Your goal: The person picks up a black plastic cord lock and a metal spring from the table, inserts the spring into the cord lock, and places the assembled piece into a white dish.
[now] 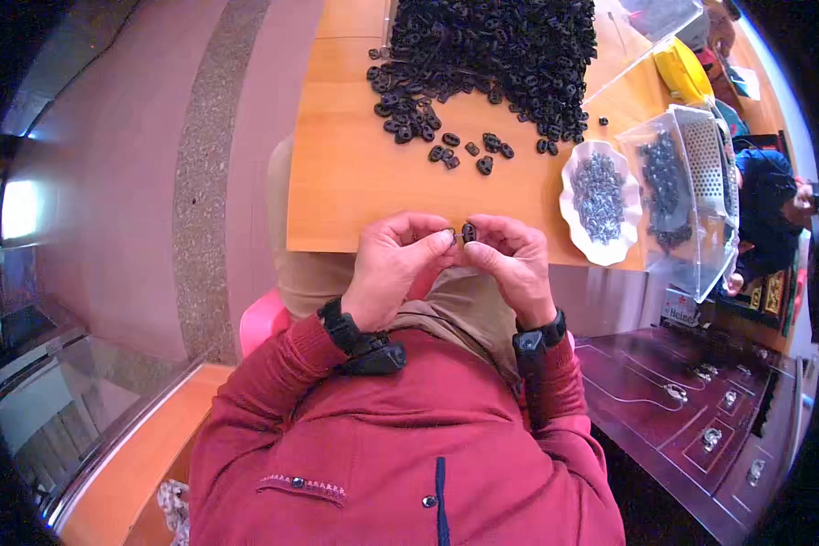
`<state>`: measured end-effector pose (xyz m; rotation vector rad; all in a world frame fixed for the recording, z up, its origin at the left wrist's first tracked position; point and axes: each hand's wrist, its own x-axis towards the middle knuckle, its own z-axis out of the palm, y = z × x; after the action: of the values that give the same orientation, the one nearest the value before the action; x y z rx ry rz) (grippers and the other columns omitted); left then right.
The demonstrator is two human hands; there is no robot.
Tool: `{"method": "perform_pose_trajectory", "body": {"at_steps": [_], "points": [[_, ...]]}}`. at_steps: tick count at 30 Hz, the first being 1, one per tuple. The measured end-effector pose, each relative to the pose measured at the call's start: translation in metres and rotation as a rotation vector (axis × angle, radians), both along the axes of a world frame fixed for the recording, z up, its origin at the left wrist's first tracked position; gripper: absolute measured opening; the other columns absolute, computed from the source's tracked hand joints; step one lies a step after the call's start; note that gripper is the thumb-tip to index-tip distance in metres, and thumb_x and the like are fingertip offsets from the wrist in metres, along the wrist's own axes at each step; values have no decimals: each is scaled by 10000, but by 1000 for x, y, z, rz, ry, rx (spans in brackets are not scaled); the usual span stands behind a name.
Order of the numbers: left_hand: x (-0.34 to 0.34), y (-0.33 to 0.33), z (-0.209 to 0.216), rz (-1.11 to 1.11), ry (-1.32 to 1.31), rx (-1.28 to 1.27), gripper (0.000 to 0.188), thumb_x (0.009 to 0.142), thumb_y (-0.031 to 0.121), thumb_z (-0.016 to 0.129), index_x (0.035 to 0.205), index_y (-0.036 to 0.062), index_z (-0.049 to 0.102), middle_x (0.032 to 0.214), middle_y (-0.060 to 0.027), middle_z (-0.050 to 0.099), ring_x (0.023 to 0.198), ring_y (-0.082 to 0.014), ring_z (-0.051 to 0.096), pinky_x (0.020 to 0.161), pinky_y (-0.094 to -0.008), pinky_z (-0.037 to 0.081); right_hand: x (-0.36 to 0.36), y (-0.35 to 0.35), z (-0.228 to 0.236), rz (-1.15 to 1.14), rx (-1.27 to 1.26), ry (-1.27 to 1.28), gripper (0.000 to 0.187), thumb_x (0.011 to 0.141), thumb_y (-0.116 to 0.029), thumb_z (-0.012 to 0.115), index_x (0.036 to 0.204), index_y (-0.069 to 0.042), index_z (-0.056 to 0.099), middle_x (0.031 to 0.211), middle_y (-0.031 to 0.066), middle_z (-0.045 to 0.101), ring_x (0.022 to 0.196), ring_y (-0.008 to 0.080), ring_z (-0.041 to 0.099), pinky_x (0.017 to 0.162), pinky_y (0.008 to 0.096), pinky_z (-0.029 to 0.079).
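Observation:
Just over the table's near edge, my two hands meet with their fingertips close together. Between thumb and fingers of my right hand [517, 266] is an oval black cord lock piece [469, 233]. My left hand [387, 273] pinches a small dark piece [451, 237], mostly covered by the fingertips. A thin pale bit, perhaps a spring, shows between the two pieces. Beyond the hands, several loose black cord lock pieces [485, 166] lie on the wooden table [346, 196]. A large heap of similar black pieces [496, 45] covers the far part.
A white wavy-rimmed dish [570, 202] of small metallic springs stands to my right. Beside it is a clear plastic bin [701, 259] with dark parts, then a perforated white basket [706, 164]. A yellow object [682, 73] lies farther back. Another person [766, 205] is at far right.

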<state>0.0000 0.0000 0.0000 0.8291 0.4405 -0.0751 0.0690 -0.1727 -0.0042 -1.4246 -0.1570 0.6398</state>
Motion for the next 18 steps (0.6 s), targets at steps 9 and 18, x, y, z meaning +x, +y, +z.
{"method": "perform_pose_trajectory", "body": {"at_steps": [9, 18], "points": [[0, 1, -2, -13, -5, 6, 119, 860, 48, 662, 969, 2, 649, 862, -79, 690, 767, -141, 657, 730, -270, 536, 0, 0, -3, 10, 6, -29, 298, 802, -12, 730, 1090, 6, 658, 895, 9, 662, 778, 78, 613, 713, 221, 516], [0, 0, -1, -37, -21, 3, 124, 860, 53, 668, 975, 8, 650, 866, -67, 689, 760, -132, 651, 719, -267, 534, -1, 2, -3, 40, 12, -57, 290, 803, -10, 728, 1085, 5, 661, 908, 28, 679, 802, 88, 627, 732, 230, 519]]}}
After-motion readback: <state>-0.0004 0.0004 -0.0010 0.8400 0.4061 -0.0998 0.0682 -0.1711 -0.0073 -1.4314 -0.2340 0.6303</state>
